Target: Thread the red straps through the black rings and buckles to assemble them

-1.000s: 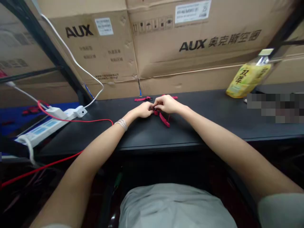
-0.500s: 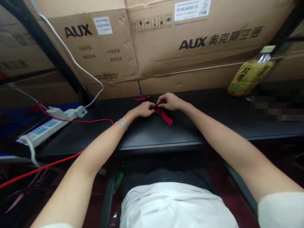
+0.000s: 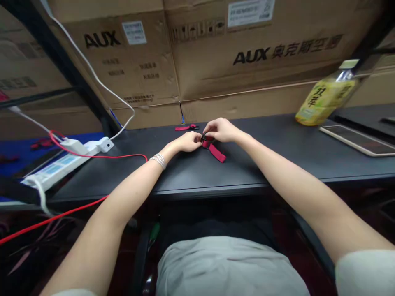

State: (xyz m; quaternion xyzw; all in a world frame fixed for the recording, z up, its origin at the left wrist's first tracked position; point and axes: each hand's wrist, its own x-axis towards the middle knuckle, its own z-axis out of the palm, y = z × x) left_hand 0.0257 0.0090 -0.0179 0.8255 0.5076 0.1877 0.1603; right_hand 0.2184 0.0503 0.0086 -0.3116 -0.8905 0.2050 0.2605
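A red strap with a black ring or clip at its upper end is held above the black tabletop. My left hand, with a silver bracelet at the wrist, pinches the black piece from the left. From the right, my right hand grips the same piece between thumb and fingers. The strap's loose end hangs toward the front right. Just behind my hands lies a second red strap with a black part, touched by neither hand.
Cardboard boxes stand along the back. At the right are a yellow-labelled bottle and a phone. A white power strip with white and red cables lies at the left. More red straps rest on a blue surface.
Both hands stay nearly in place on the strap; my right fingers have shifted slightly. The strap's loose end has moved a little to the right.
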